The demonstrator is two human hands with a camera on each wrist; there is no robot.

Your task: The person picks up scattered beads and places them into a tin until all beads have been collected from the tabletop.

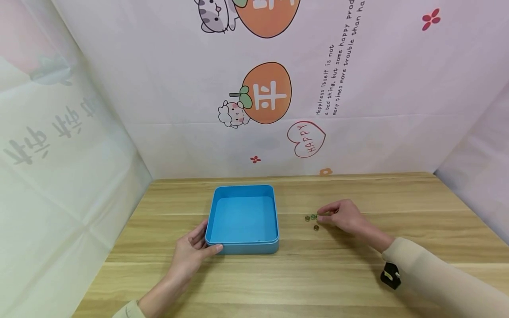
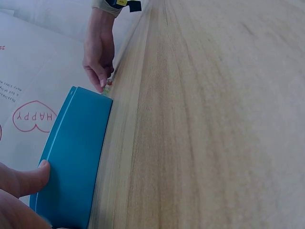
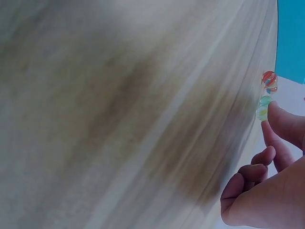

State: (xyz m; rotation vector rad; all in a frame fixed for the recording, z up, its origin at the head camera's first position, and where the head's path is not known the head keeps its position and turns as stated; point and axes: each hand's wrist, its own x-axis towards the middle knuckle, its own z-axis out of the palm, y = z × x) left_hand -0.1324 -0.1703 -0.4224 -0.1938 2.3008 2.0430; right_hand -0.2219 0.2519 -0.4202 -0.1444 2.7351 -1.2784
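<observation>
A blue square open box point(image 1: 243, 248) sits on the wooden table, its inside bare apart from a tiny dark speck near the front edge. My left hand point(image 1: 191, 252) grips its near left corner, thumb on the front wall and fingers along the left side. To the right of the box, my right hand point(image 1: 343, 215) pinches a clear green-yellow glass marble point(image 3: 261, 113) between thumb and index finger, low at the tabletop. Beside those fingertips lie a green marble point(image 3: 266, 100) and a red-orange swirled marble point(image 3: 269, 78). Another marble point(image 1: 316, 228) rests nearer the front.
The wood-grain table point(image 1: 246, 282) runs back to a white printed cloth point(image 1: 175, 145) hanging behind it, with more cloth at both sides. A black device point(image 1: 391, 275) is worn below the right sleeve.
</observation>
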